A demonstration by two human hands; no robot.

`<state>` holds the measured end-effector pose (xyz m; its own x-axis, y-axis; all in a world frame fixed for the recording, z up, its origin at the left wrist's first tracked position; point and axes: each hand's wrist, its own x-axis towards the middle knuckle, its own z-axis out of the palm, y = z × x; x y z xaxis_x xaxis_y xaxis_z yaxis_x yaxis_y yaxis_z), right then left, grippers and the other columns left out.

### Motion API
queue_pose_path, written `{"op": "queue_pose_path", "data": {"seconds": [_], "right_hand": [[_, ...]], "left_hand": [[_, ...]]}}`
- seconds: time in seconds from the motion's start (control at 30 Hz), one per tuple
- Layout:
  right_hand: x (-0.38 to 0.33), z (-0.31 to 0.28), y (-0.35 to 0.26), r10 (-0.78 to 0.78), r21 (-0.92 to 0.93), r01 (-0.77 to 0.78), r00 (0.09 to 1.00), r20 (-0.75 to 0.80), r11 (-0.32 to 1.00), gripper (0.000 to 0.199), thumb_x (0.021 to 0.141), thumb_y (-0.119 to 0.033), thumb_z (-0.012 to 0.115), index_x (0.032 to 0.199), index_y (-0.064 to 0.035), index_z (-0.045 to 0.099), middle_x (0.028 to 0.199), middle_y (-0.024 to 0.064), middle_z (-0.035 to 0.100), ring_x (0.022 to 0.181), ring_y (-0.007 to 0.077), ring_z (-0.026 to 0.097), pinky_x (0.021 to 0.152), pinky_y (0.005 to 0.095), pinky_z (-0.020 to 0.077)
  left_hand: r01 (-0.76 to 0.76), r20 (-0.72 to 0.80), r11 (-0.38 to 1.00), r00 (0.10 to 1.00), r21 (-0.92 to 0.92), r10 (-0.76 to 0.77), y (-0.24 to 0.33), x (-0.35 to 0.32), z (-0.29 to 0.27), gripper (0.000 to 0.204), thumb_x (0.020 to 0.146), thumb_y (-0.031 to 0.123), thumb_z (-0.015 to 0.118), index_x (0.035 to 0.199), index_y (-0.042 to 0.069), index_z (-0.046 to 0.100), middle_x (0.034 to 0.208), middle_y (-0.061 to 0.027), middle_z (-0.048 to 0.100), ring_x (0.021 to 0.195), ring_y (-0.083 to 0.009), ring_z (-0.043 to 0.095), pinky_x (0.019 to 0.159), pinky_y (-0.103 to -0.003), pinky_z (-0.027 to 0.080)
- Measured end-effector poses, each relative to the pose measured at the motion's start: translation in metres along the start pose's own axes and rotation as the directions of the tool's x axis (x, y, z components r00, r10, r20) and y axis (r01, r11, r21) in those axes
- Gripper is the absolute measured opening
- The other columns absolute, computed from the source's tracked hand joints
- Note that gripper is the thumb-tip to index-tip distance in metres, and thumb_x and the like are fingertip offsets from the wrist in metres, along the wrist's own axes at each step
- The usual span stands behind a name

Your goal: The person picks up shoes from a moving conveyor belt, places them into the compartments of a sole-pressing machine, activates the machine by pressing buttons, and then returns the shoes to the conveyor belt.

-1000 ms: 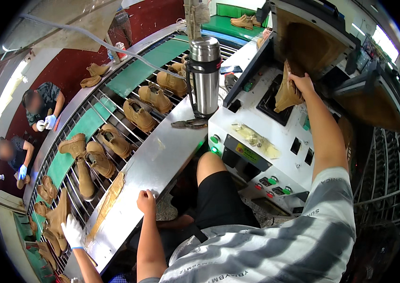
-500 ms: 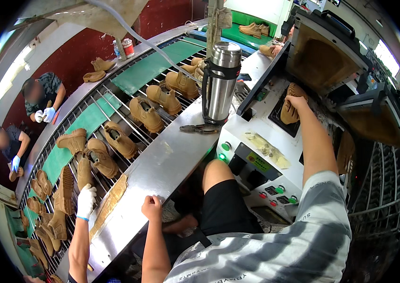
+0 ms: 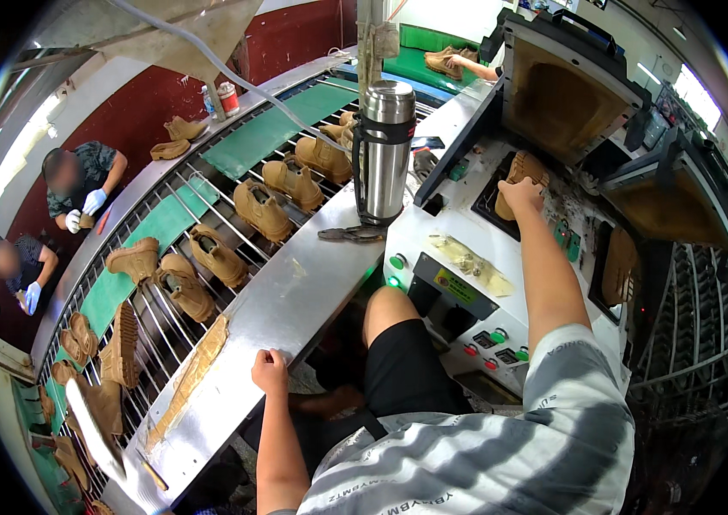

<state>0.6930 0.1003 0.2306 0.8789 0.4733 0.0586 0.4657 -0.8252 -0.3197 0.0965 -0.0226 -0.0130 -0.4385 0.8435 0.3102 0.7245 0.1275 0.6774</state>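
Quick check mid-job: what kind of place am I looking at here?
Most likely a shoe factory line. Tan suede boots ride a curved metal roller conveyor, and the right hand presses a tan boot into a white press machine.

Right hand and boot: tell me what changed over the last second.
The right hand lowered the tan boot from upright above the machine down into its recess, still gripping it. A gloved co-worker's hand by the conveyor has gone from view. The left hand stayed on the steel ledge; the flask stayed put.
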Motion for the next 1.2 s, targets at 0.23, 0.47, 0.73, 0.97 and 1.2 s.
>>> {"op": "queue_pose_path", "data": {"seconds": [0.23,0.47,0.73,0.97,1.2], "right_hand": [[-0.018,0.008,0.002,-0.067,-0.035,0.066,0.997,-0.025,0.997,0.073,0.072,-0.051,0.067,0.130,-0.0102,0.052,0.139,0.0162,0.042,0.129,0.0397,0.039,0.100,0.0434,0.0442],[-0.012,0.012,0.018,-0.169,-0.028,0.168,0.986,-0.012,0.985,0.073,0.068,-0.046,0.074,0.128,-0.0102,0.052,0.138,0.0138,0.042,0.129,0.0412,0.039,0.100,0.0449,0.0433],[-0.019,0.003,0.008,-0.177,-0.078,0.175,0.984,-0.012,0.981,0.075,0.067,-0.045,0.074,0.127,-0.0055,0.054,0.137,0.0131,0.046,0.126,0.0365,0.045,0.098,0.0424,0.0465],[-0.003,-0.024,0.007,-0.222,-0.089,0.231,0.970,0.099,0.969,0.071,0.067,-0.050,0.071,0.118,-0.0018,0.063,0.134,0.0178,0.053,0.115,0.0330,0.058,0.092,0.0397,0.0502],[-0.008,-0.025,0.008,-0.263,-0.156,0.299,0.941,0.215,0.941,0.078,0.072,-0.053,0.068,0.129,-0.0013,0.055,0.139,0.0191,0.047,0.121,0.0356,0.053,0.097,0.0429,0.0480]], "left_hand": [[-0.001,0.015,0.999,1.000,-0.037,0.002,-0.008,-0.003,-0.001,0.024,0.082,0.020,0.062,0.065,0.003,0.057,0.057,-0.0118,0.057,0.050,-0.0286,0.056,0.051,-0.038,0.044],[-0.017,-0.009,1.000,1.000,-0.021,0.017,0.001,-0.005,-0.004,0.023,0.082,0.020,0.062,0.066,0.004,0.057,0.057,-0.0113,0.058,0.052,-0.0290,0.058,0.052,-0.038,0.045],[-0.045,-0.039,0.999,0.998,0.005,0.045,-0.004,-0.008,-0.001,0.022,0.080,0.021,0.064,0.066,0.006,0.058,0.059,-0.0114,0.061,0.053,-0.0301,0.060,0.052,-0.039,0.047],[-0.099,-0.051,0.995,0.994,0.010,0.099,-0.009,-0.011,-0.001,0.019,0.079,0.020,0.065,0.067,0.006,0.060,0.060,-0.0115,0.061,0.054,-0.0310,0.060,0.052,-0.039,0.048],[-0.185,-0.154,0.972,0.966,0.143,0.206,-0.043,-0.011,0.024,0.020,0.080,0.021,0.065,0.067,0.006,0.060,0.059,-0.0113,0.061,0.054,-0.0314,0.061,0.052,-0.040,0.047]]}}
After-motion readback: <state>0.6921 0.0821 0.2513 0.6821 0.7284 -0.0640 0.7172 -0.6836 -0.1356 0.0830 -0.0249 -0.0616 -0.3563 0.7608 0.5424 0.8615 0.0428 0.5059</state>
